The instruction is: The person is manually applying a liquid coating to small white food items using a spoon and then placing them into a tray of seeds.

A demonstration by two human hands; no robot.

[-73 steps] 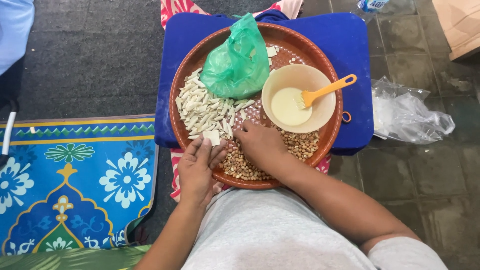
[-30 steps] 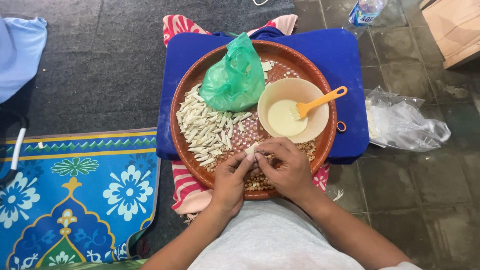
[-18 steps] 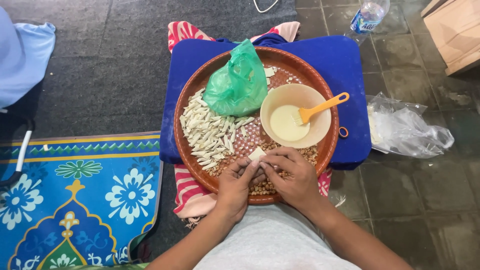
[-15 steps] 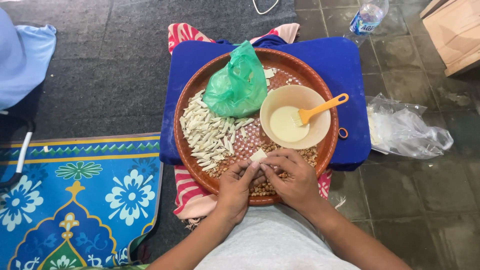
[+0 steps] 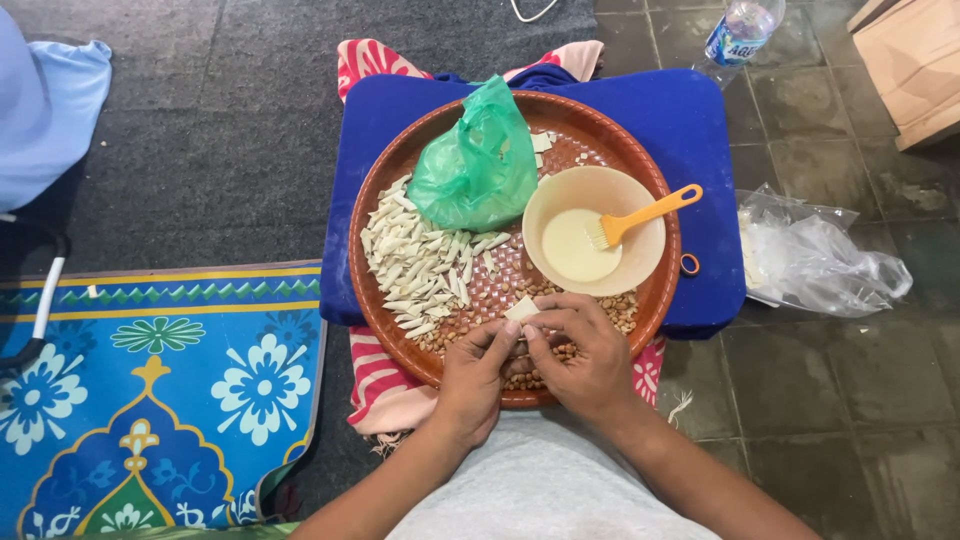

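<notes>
A round brown woven tray (image 5: 660,200) rests on a blue cushion (image 5: 690,130). Over its near rim, my left hand (image 5: 472,382) and my right hand (image 5: 585,355) meet, both pinching a small pale square of dough wrapper (image 5: 521,309) between the fingertips. Peanuts (image 5: 622,309) lie under and beside my hands. A heap of folded pale wrapped pieces (image 5: 420,265) covers the tray's left part. A cream bowl (image 5: 640,250) of pale liquid holds an orange brush (image 5: 645,213). A green plastic bag (image 5: 475,170) sits at the tray's far side.
A blue patterned mat (image 5: 150,400) lies to the left on grey carpet (image 5: 230,110). A clear plastic bag (image 5: 815,262) lies on the tiled floor at right, with a water bottle (image 5: 742,28) and a cardboard box (image 5: 915,60) beyond. Light blue cloth (image 5: 45,110) is at far left.
My hands left the peanut heap and came together at the tray's near edge, now holding a small wrapper between their fingertips. The view shifted slightly.
</notes>
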